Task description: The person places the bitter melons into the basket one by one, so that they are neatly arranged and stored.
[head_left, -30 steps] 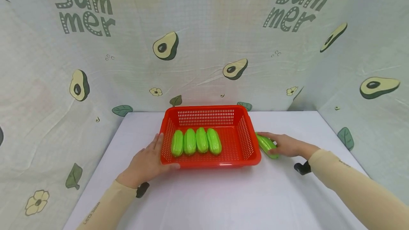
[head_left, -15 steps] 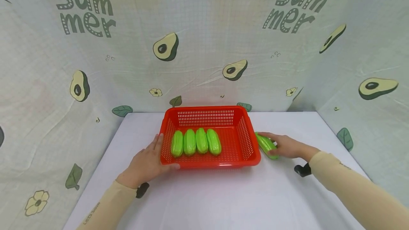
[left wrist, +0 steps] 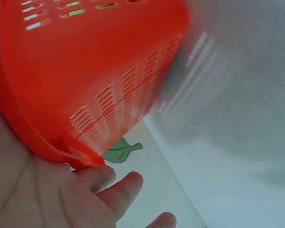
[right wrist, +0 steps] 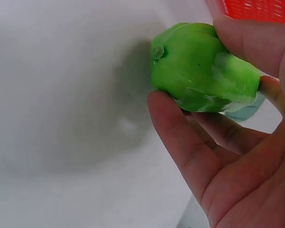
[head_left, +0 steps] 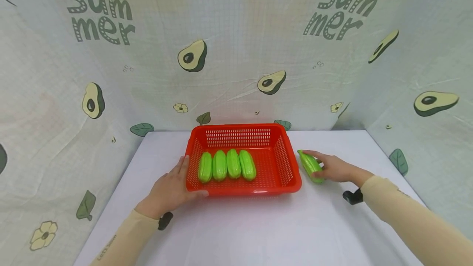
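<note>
My right hand grips a glossy green, ridged, cucumber-shaped vegetable just right of the red basket. In the right wrist view, thumb and fingers close round the vegetable, its nubbed end facing the camera. My left hand rests against the basket's front left corner with its fingers straight along the left side and the thumb along the front. The left wrist view shows the palm against the rim of the basket. Inside the basket, several like vegetables lie side by side in its left part.
A white table bears the basket. Cloth printed with avocados, leaves and lettering encloses its back and sides. Dark wrist-worn devices show under both wrists, such as the right one.
My right hand and the gripped vegetable have shifted slightly right, away from the basket's side, and more of its far tip shows. The left hand and basket have kept their place.
</note>
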A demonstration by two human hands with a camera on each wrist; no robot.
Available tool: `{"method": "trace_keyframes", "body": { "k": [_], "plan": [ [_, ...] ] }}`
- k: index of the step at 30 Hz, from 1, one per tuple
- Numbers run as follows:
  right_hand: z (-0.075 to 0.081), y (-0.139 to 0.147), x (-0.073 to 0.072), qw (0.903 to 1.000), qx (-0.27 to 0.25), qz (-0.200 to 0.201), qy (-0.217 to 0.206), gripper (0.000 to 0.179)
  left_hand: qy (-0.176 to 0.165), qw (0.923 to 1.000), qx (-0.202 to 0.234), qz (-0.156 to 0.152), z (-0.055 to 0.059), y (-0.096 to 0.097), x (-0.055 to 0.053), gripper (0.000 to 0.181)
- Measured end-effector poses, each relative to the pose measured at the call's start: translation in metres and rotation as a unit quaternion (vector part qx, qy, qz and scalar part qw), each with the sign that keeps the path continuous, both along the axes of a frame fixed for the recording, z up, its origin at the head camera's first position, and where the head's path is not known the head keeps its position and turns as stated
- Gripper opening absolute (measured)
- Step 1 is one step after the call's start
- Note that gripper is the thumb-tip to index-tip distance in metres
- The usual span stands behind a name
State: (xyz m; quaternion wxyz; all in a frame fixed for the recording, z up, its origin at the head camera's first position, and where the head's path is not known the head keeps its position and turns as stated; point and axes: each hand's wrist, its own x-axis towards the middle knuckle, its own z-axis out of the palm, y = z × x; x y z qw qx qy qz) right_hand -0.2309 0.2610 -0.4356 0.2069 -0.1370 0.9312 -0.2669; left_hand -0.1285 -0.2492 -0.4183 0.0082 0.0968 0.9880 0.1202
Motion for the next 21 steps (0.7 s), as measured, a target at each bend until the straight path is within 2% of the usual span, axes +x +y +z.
{"method": "trace_keyframes", "body": {
  "k": [2,5,10,15,18,21],
  "plan": [
    [0.007,0.003,-0.002,1.0,0.001,0.003,0.008,0.084,-0.002,1.0,0.001,0.0,0.0,0.001,0.0,0.126],
    [0.027,0.005,-0.005,0.9997,0.007,0.008,0.022,0.085,-0.007,1.0,0.002,0.003,0.0,0.001,0.001,0.128],
    [0.078,-0.002,-0.013,0.9978,0.013,0.016,0.064,0.086,-0.009,1.0,0.003,0.002,0.002,0.001,0.002,0.134],
    [0.125,-0.029,-0.021,0.9948,-0.008,0.042,0.093,0.084,-0.008,1.0,0.001,0.001,0.001,0.0,0.002,0.135],
    [0.139,-0.052,-0.024,0.994,-0.012,0.059,0.091,0.082,-0.007,1.0,0.001,0.0,0.001,0.0,0.002,0.133],
    [0.14,-0.077,-0.029,0.9942,-0.011,0.073,0.078,0.082,-0.008,1.0,0.0,-0.002,0.001,0.001,0.002,0.13]
  ]
}}
